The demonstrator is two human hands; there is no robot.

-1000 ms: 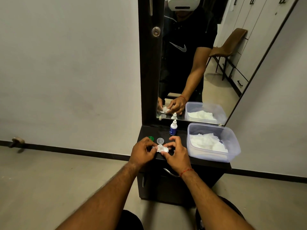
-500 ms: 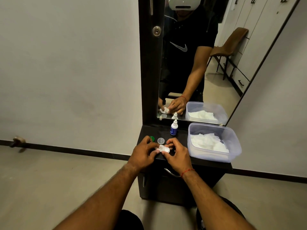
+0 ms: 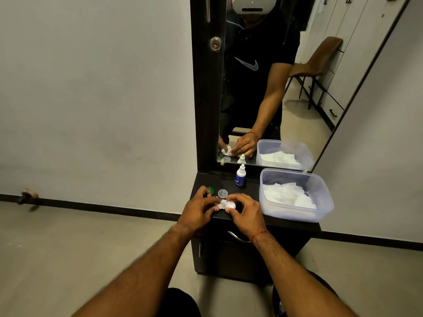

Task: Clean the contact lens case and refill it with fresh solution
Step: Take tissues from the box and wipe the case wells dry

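Contact lens case (image 3: 229, 205), white, is at the front edge of the dark cabinet top (image 3: 249, 189), held btwn both hands; can't tell if it touches the top.

Left hand (image 3: 199, 210): fingers curled, thumb & fingertips pinching the left end of the contact lens case, w/ a crumpled white tissue scrap (image 3: 220, 203) at that well.

Right hand (image 3: 246, 213): fingers curled too, index arched over the far side, thumb at the near side, pinching the right end. Right well shows as a round white disc. Red thread (image 3: 259, 234) on the right wrist.

Just behind the left hand is a green cap (image 3: 210, 190), partly hidden by the fingers. Beside it is a clear cap (image 3: 222, 193). Both lie on the top, apart from the case.

Solution bottle (image 3: 240, 176), white w/ blue label, stands upright near the mirror (image 3: 263, 99). Clear plastic tub (image 3: 320, 191) w/ white tissues (image 3: 288, 195) inside sits at the right of the top, apart from the hands. Mirror shows the hands, bottle & tub again.
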